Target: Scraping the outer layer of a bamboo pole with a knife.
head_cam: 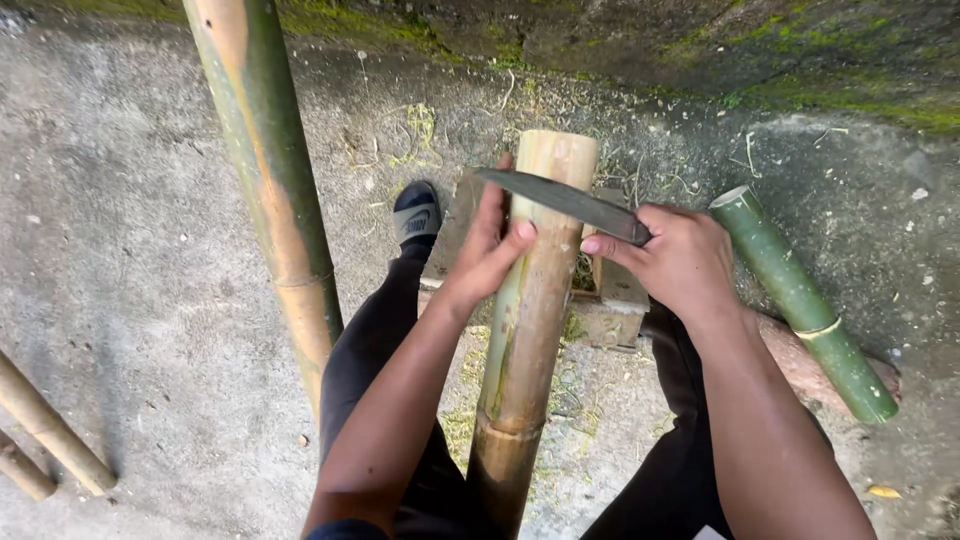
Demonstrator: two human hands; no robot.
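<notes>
Head view: bamboo pole point(525, 300) stands near upright between the legs, long axis running from the knees up to its cut top. Left hand point(487, 250) wraps the pole's left side just below the top. Right hand point(680, 262) is closed on the knife point(560, 198) handle to the right, blade lying across the pole, tip pointing left. Right hand sits slightly farther out; green bamboo piece point(800, 300) lies beyond it.
</notes>
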